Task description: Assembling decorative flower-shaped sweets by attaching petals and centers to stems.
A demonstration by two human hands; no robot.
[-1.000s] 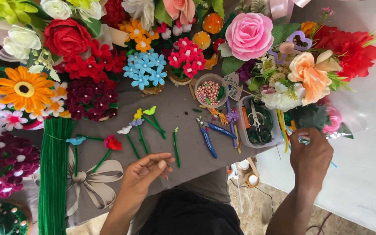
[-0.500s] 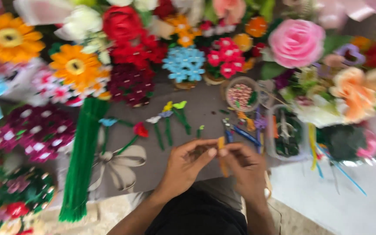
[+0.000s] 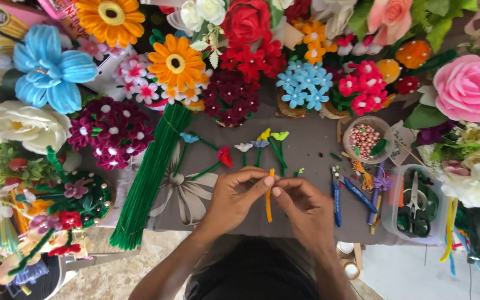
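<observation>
My left hand and my right hand meet over the grey cloth at the table's front edge. Both pinch a short orange pipe cleaner that stands upright between their fingertips. Just beyond the hands lies a row of small finished pipe-cleaner flowers in blue, red, white, purple and yellow, each on a green stem.
A long bundle of green pipe cleaners lies left of my hands. Blue-handled pliers, a round bowl of beads and a clear tub with scissors sit to the right. Handmade flower bouquets crowd the back and both sides.
My right hand came in from the right with the orange pipe cleaner, and both hands joined on it. The view shifted left and drew closer to the table.
</observation>
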